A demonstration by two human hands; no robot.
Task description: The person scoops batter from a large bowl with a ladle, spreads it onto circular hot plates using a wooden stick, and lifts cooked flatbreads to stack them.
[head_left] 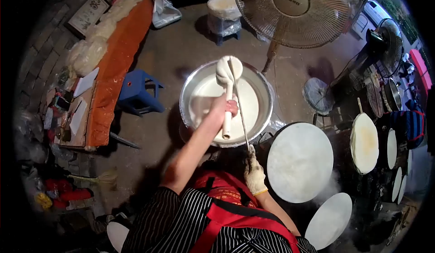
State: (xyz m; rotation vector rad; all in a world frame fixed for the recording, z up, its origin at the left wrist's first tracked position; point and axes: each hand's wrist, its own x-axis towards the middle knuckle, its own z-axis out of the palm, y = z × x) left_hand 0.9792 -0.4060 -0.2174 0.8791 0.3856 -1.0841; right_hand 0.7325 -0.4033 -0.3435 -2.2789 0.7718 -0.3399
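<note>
My bare left hand [221, 109] is wrapped round the thick pale handle of a ladle [228, 73]. Batter coats the ladle's head, which is held above a wide metal basin [268, 94]. Pale, creamy batter [206, 91] fills the lower part of that basin. In a knitted white glove, my right hand [254, 177] is closed on the near end of a long thin rod [241, 110]. The rod's far end reaches up to the ladle's head; whether they touch I cannot tell. Just right of the glove lies a round pale griddle [300, 162].
Steam rises near a second round griddle [329, 220] at lower right. A stack of thin pancakes [364, 143] sits farther right. Beyond the basin stand a large fan [292, 8] and a plastic-covered bucket [224, 15]. A blue stool [139, 92] is beside the orange-covered table [118, 53] at left.
</note>
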